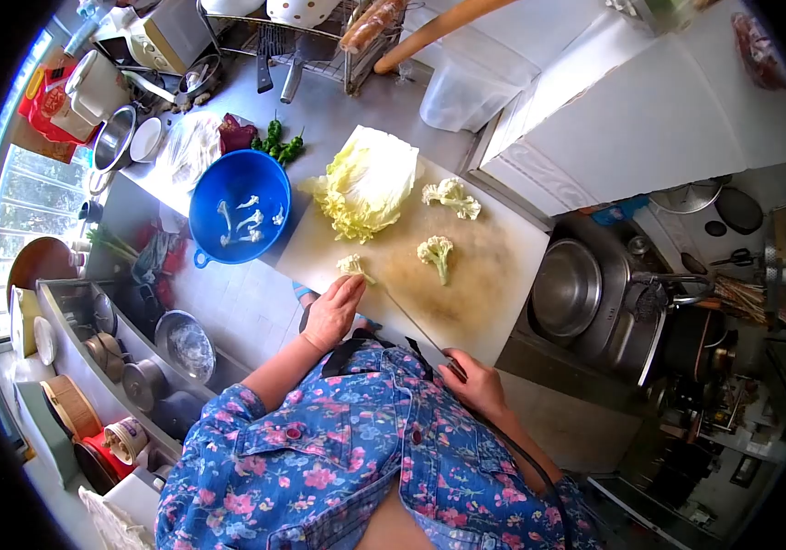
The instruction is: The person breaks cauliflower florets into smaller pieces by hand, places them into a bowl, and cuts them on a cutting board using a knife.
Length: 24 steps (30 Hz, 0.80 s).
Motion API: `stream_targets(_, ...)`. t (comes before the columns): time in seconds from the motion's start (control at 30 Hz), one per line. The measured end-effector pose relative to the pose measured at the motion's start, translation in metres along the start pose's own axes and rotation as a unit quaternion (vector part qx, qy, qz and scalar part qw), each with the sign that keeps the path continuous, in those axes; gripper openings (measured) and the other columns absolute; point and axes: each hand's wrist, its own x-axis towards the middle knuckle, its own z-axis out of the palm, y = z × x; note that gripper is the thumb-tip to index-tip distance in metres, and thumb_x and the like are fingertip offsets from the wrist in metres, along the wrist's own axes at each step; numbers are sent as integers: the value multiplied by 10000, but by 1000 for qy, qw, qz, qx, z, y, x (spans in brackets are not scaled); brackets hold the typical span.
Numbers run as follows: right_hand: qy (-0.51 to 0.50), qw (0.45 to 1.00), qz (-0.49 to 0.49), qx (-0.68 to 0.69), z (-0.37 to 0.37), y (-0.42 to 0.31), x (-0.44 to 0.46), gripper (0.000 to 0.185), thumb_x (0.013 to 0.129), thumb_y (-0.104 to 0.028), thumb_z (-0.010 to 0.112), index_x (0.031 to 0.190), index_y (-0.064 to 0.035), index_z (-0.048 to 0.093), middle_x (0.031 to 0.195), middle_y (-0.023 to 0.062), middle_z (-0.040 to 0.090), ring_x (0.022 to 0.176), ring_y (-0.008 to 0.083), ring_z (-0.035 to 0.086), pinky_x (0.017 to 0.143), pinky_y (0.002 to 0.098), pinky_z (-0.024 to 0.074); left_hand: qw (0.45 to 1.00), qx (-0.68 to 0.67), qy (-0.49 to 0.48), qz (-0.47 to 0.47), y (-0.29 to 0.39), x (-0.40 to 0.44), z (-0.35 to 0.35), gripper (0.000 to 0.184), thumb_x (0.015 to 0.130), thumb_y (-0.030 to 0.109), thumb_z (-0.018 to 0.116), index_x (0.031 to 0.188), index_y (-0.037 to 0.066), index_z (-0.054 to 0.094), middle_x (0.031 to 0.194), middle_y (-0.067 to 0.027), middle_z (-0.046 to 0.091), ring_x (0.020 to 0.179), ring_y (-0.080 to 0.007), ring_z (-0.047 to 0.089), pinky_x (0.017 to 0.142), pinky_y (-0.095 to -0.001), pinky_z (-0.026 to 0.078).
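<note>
Cauliflower floret point(351, 265), pinched at my left hand point(334, 312)'s fingertips, I judged light, crumbly, best held by its stem; right hand point(477, 381) gripped a knife point(417, 324)

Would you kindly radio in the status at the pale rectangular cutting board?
Left hand at small white cauliflower floret. Right hand gripping dark-handled, metal-bladed knife, tip near left hand. Yellow-white leafy cabbage on far side of board, clear of knife.
</note>
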Motion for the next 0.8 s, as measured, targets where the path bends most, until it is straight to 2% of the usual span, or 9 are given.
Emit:
stream_targets(0.17, 14, 997, -54, -44, 3, -1, 8, 270, 825, -252, 666, 1044, -108, 600, 829, 147, 660, 758, 316, 653, 642, 401, 513, 1000, -6, -13, -25, 0, -4, 4, 491, 707, -8, 534, 1198, -26, 541, 1270, -122, 470, 1177, -288, 484, 942, -343, 462)
stream_targets(0.37, 10, 995, -74, -63, 5, 5, 11, 290, 824, -258, 670, 1064, -116, 590, 843, 138, 664, 759, 312, 655, 640, 396, 521, 999, 0, -23, -41, 2, -1, 4, 488, 712, -1, 531, 1198, -31, 537, 1267, -133, 470, 1189, -292, 482, 937, -346, 466)
stream_targets(0.8, -27, 998, -47, -38, 6, -6, 18, 254, 862, -282, 616, 1017, -88, 562, 782, 167, 646, 716, 363, 635, 611, 439, 500, 998, -5, -23, -53, 4, 4, 2, 482, 720, -2, 518, 1201, -32, 536, 1254, -120, 488, 1177, -277, 492, 928, -336, 468)
